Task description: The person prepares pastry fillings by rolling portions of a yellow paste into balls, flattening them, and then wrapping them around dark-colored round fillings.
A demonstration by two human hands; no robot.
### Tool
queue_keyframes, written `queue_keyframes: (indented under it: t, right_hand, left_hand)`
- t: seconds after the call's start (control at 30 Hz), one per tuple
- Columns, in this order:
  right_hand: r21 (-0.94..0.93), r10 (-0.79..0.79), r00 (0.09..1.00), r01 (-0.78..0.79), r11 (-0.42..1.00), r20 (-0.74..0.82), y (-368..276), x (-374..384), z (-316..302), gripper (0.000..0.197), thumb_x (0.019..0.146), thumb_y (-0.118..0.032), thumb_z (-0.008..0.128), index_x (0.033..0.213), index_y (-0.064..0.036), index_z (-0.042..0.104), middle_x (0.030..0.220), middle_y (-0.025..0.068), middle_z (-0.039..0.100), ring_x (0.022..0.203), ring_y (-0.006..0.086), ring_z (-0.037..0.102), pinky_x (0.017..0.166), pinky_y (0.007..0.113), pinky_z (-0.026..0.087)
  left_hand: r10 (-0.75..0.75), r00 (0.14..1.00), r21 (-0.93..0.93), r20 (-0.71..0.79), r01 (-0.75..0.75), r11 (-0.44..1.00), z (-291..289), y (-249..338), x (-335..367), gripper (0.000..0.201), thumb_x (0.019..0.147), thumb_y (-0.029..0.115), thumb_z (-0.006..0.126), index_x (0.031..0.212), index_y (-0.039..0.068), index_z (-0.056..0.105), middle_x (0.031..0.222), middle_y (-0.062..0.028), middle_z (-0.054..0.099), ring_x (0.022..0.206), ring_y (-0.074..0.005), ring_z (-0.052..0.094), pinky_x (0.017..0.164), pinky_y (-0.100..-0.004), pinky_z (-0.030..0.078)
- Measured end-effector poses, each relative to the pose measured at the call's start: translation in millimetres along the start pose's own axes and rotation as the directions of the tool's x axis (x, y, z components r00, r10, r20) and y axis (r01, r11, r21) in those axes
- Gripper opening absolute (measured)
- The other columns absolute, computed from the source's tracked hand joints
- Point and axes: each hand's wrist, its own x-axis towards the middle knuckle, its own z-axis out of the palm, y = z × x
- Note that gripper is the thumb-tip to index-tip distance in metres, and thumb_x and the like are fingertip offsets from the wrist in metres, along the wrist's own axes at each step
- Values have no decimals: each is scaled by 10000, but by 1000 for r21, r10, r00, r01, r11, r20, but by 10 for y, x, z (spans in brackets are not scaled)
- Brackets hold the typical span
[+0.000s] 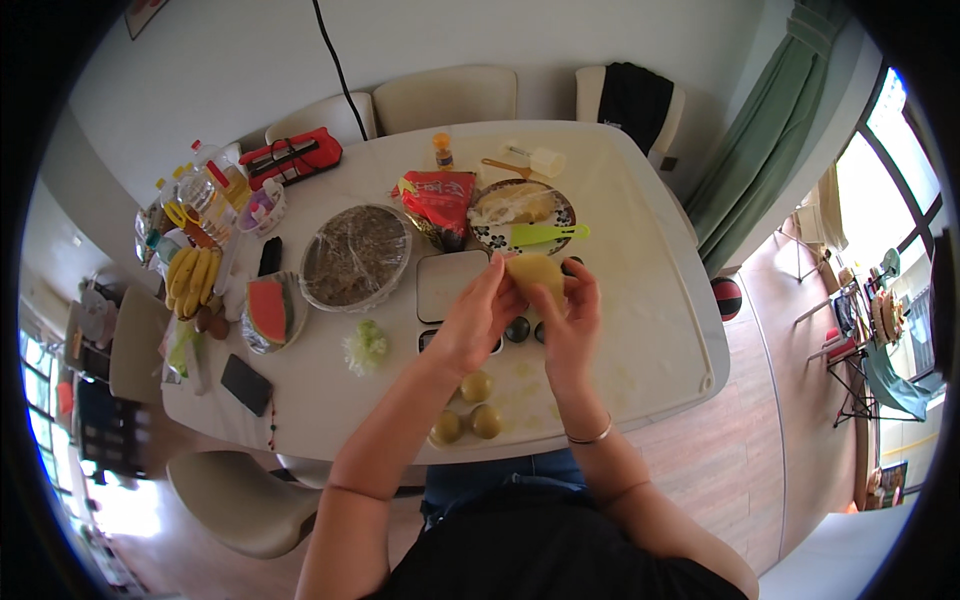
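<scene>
My left hand (468, 325) and my right hand (572, 325) are raised over the table, fingers curled round a flattened piece of yellow dough (535, 272) between them. Under and beside the hands lie dark green balls (517, 329), partly hidden. Nearer to me, three yellow-green dough balls (477, 387) sit close together. Just beyond my left hand is a flat pale square scale (451, 283), partly covered by that hand. Behind the dough, a bright green spatula (545, 234) rests across a patterned plate (566, 213) holding more yellow dough under plastic wrap.
Left of the scale stands a large wrapped bowl of dark filling (355, 258). A red bag (437, 200) is behind. Crumpled plastic film (366, 345), a watermelon piece (268, 309), bananas (192, 280), a dark phone (247, 385) and oil bottles (208, 205) occupy the left side.
</scene>
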Motion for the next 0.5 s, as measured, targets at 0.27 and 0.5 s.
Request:
queue_keyframes:
  t: [0.27,0.5]
  right_hand:
    - [-380,-443,782,607,698,438,-113,3,70,516,810,-44,663,1307,-55,525,1324,73,557,1320,232,450,1095,417,316]
    - [657,449,751,-651,380,484,-45,-164,234,551,1057,-429,250,1410,-27,382,1428,111,435,1335,224,402,1129,353,293]
  left_hand:
    - [139,989,-261,-52,-148,954,-58,-78,28,397,999,302,536,1316,86,431,1261,-124,556,1192,-238,550,1003,-367,476]
    - [422,897,-193,-128,-440,877,123,-167,-27,408,954,29,563,1330,57,405,1292,-159,542,1252,-265,515,1025,-364,462]
